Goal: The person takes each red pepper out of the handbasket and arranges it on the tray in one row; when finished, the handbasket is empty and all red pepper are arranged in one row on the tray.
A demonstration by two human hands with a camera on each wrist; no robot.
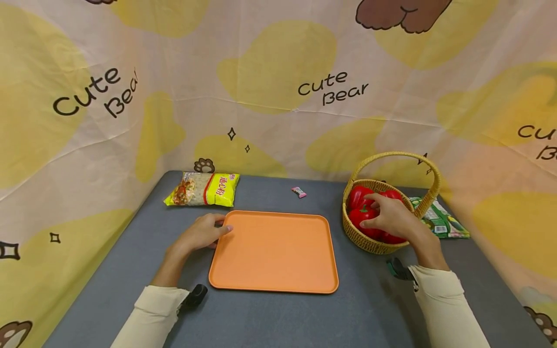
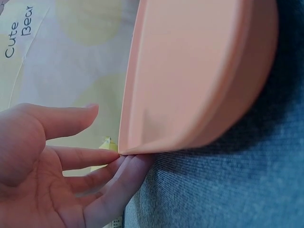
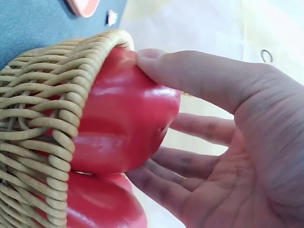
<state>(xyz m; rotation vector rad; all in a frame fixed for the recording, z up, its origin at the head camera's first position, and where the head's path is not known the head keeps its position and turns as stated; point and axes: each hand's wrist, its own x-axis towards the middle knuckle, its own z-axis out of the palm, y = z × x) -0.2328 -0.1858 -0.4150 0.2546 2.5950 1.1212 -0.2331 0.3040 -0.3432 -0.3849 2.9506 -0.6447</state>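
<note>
At the left edge of an orange tray [image 1: 274, 251] is my left hand [image 1: 201, 233]. In the left wrist view its fingers [image 2: 107, 183] touch the tray's rim from outside, while the thumb stands apart from it. My right hand [image 1: 393, 217] reaches into a wicker basket [image 1: 370, 245] holding several red bell peppers. The right wrist view shows thumb and fingers around one red bell pepper [image 3: 126, 114], which still sits within the basket rim. A second pepper [image 3: 102, 202] lies beside it.
A yellow food packet [image 1: 202, 189] lies at the back left. Between it and the basket is a small pink wrapped candy [image 1: 299, 192]. Behind the basket to the right lies a green packet [image 1: 446, 220]. The basket handle [image 1: 393, 154] arches above the peppers; printed cloth hangs around the table.
</note>
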